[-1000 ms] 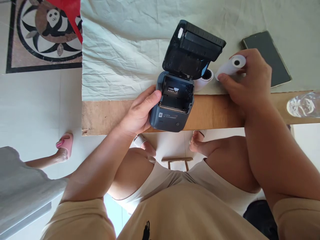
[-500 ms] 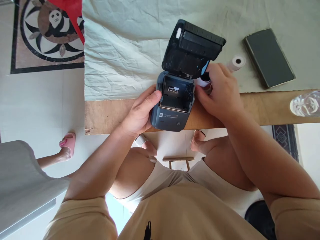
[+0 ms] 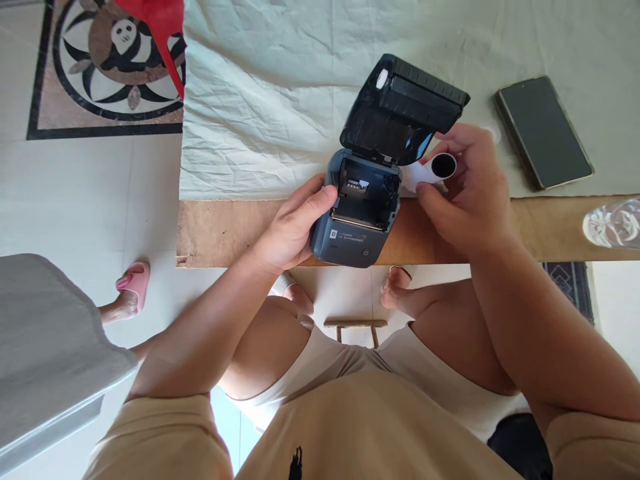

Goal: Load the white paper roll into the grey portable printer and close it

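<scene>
My left hand (image 3: pixel 300 217) grips the left side of a dark blue-grey portable label printer (image 3: pixel 350 240), its thumb on the rim of the paper bay. The printer's black lid (image 3: pixel 400 110) stands raised, and the bay (image 3: pixel 367 190) shows a small white printed label inside with no roll in it. To the right of the printer, my right hand (image 3: pixel 470 183) holds a white paper roll (image 3: pixel 425 175) between thumb and fingers. The roll's dark hollow core faces me, and part of the roll is behind the printer. Another small white roll (image 3: pixel 494 133) is mostly hidden behind my right hand.
A smartphone (image 3: pixel 546 133) lies on the pale green cloth (image 3: pixel 260 100) at the right. Near the wooden table edge (image 3: pixel 225 230) a clear glass (image 3: pixel 613 223) sits far right. Someone's pink-slippered foot (image 3: pixel 133 290) is on the floor at left, by a grey chair (image 3: pixel 50 347).
My right hand has drawn the paper roll out to the right from beside the printer, so its core now shows plainly. The other small roll has become mostly covered by that hand.
</scene>
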### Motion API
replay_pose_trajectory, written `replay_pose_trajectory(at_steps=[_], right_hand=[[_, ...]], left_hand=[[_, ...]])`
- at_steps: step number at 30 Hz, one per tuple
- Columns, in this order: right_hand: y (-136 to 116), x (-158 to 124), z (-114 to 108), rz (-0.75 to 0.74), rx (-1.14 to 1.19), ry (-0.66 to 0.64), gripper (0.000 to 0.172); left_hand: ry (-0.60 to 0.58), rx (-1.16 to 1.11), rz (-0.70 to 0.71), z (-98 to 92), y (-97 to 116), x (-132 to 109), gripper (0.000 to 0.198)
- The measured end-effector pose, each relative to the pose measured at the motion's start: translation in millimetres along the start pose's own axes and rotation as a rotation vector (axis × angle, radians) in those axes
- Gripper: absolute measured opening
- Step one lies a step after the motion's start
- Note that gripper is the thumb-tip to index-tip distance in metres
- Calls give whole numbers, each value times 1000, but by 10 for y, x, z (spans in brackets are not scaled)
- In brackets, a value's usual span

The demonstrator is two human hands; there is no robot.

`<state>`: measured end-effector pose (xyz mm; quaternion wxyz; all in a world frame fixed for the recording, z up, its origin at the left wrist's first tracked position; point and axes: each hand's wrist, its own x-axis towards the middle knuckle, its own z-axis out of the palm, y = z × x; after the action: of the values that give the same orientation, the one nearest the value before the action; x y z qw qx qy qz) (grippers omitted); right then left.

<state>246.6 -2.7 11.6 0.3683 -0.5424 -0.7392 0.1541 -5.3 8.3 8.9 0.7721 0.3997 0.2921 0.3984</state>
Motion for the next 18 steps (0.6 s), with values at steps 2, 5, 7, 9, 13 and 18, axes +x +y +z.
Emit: replay_pose_trajectory(at_steps=[2, 5, 7, 9, 13, 18], right_hand=[[-2, 4, 1, 27, -30, 4, 41], [-10, 1, 0, 36, -110, 37, 30], [-15, -6, -1, 34, -99, 48, 35], [-24, -12, 3, 15, -66, 22, 44], [-67, -12, 25, -24, -64, -8, 45], [-108, -6, 29, -73, -121, 8, 41]], left_hand=[[3, 1, 4, 6, 9, -6, 36], [-9, 10, 18, 33, 33, -21, 37], [3, 10, 13, 48, 45, -32, 36], [16, 9, 6, 55, 48, -38, 35], [30, 24, 12, 61, 43, -41, 38], [38, 7, 3, 67, 46, -39, 40]])
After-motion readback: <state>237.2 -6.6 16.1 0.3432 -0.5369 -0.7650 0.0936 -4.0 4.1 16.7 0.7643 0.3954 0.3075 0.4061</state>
